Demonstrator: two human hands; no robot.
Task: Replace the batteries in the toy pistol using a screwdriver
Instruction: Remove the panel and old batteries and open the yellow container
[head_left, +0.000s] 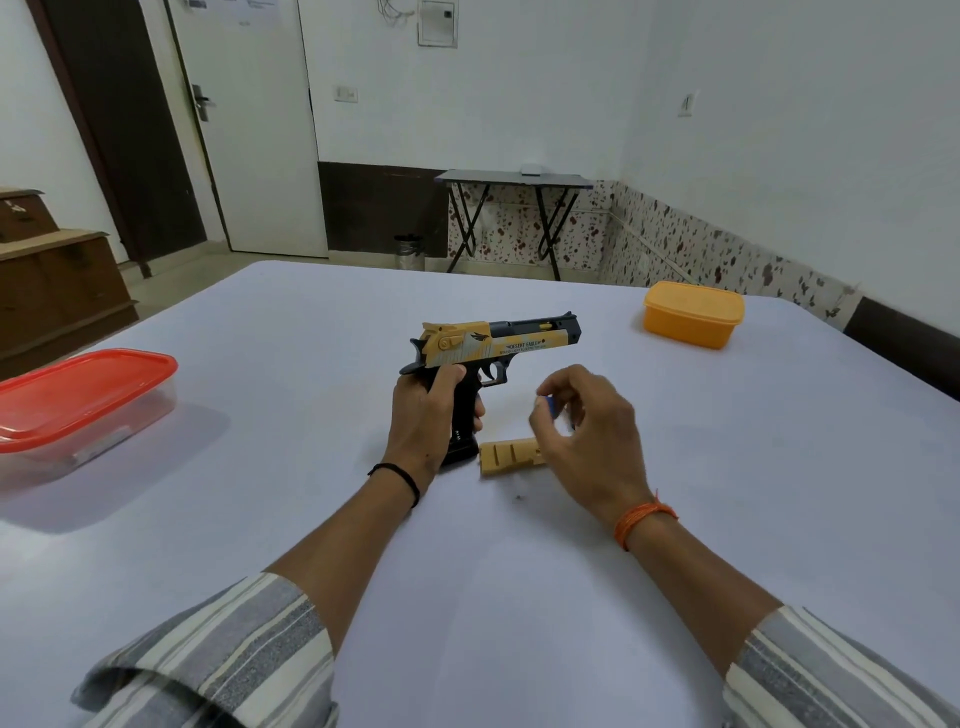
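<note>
Two hands up — our left hand (423, 415) grips the toy pistol (488, 353) upright on the counter (311, 415); right hand (587, 431) fingers pinch a small blue item (555, 405) above the tan cover (511, 456).

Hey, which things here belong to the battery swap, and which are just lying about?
Job:
- toy pistol, held upright by the left hand
- tan grip cover lying on the table
- small blue thing pinched by the right hand

Lying about:
- red-lidded box
- orange box
</note>
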